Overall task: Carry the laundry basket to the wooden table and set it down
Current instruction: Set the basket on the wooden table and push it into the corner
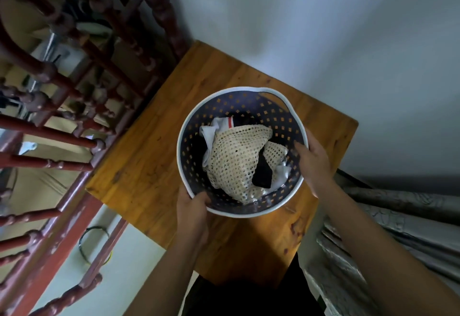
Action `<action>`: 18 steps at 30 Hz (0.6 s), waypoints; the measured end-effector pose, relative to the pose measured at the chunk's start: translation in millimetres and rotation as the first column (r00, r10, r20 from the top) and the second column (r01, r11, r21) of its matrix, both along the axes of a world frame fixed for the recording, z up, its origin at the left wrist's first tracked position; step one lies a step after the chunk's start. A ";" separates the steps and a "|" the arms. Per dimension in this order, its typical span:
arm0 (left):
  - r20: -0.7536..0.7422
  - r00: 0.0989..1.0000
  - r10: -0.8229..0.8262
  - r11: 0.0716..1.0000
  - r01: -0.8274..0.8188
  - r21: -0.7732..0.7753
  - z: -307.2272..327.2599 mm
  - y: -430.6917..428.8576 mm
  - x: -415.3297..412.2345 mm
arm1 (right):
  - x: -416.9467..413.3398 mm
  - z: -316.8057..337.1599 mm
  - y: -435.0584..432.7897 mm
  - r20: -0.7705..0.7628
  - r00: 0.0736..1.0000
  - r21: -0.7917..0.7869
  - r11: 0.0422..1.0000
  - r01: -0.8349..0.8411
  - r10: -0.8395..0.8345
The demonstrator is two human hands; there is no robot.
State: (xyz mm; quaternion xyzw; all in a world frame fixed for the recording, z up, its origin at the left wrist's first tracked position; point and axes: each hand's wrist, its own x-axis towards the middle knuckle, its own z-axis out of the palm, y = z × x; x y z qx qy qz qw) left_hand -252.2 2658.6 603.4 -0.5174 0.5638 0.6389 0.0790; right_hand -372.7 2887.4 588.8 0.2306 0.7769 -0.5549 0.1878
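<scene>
The round laundry basket [199, 114] is dark blue with small square holes and a white rim. It is over the middle of the wooden table [139, 156]; whether it rests on the top I cannot tell. Inside lie a cream crocheted garment [236, 161], white cloth and something black. My left hand [193, 212] grips the near rim, thumb inside. My right hand [313, 161] grips the right rim, fingers curled over the edge.
A red-brown wooden railing with turned spindles [62, 126] runs along the table's left side. A grey patterned curtain [398, 228] hangs at the right. A white wall [323, 29] stands behind the table. A dark wire hoop [94, 243] lies on the pale floor at lower left.
</scene>
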 end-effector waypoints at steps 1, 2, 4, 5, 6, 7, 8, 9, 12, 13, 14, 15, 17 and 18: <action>-0.012 0.999 -0.031 0.999 0.031 -0.021 1.3 -7.8 -9.1 | -3.4 -0.4 -0.7 0.000 1.000 -0.009 1.000 -0.014 0.014; -0.015 0.997 -0.071 0.996 0.070 -0.047 3.9 -16.9 -20.8 | -7.5 -0.1 -2.6 -0.008 1.000 -0.019 0.999 -0.029 0.029; -0.031 0.988 -0.154 0.984 0.150 -0.099 5.1 -37.1 -51.9 | -18.9 -0.3 -10.2 -0.038 0.999 -0.030 0.999 -0.038 0.037; -0.044 0.981 -0.188 0.976 0.182 -0.120 3.5 -47.2 -70.6 | -25.6 -1.3 -15.0 -0.051 0.998 -0.027 0.999 -0.035 0.034; -0.058 0.973 -0.226 0.966 0.216 -0.142 5.5 -54.6 -88.8 | -32.8 -1.0 -19.7 -0.066 0.997 -0.018 0.999 -0.034 0.033; -0.074 0.964 -0.255 0.955 0.239 -0.175 6.6 -61.9 -107.4 | -39.9 -1.6 -24.5 -0.083 0.996 -0.011 0.999 -0.032 0.031; -0.096 0.956 -0.276 0.946 0.252 -0.206 8.8 -68.3 -124.8 | -47.4 -2.7 -29.8 -0.097 0.995 -0.003 0.999 -0.035 0.035; -0.135 0.946 -0.295 0.938 0.259 -0.233 12.1 -73.2 -141.2 | -53.7 -2.6 -35.2 -0.110 0.993 -0.007 0.999 -0.046 0.045; -0.236 0.927 -0.291 0.932 0.220 -0.287 16.9 -86.6 -185.5 | -69.7 -3.1 -50.6 -0.130 0.984 -0.072 0.989 -0.128 0.118; -0.247 0.928 -0.280 0.933 0.202 -0.299 16.1 -91.8 -199.3 | -76.5 -3.2 -54.7 -0.127 0.983 -0.114 0.983 -0.146 0.131; -0.246 0.925 -0.289 0.924 0.203 -0.323 17.0 -94.8 -208.9 | -81.7 -2.8 -57.8 -0.119 0.981 -0.153 0.973 -0.171 0.154; -0.230 0.921 -0.313 0.906 0.217 -0.364 17.6 -95.8 -211.4 | -84.1 -0.7 -59.6 -0.103 0.977 -0.175 0.964 -0.202 0.186; -0.180 0.912 -0.368 0.852 0.253 -0.458 15.0 -87.8 -206.2 | -85.5 1.2 -60.1 -0.076 0.968 -0.189 0.950 -0.249 0.239; -0.164 0.910 -0.381 0.833 0.260 -0.489 12.4 -79.4 -197.0 | -85.1 0.8 -59.9 -0.075 0.965 -0.182 0.949 -0.259 0.250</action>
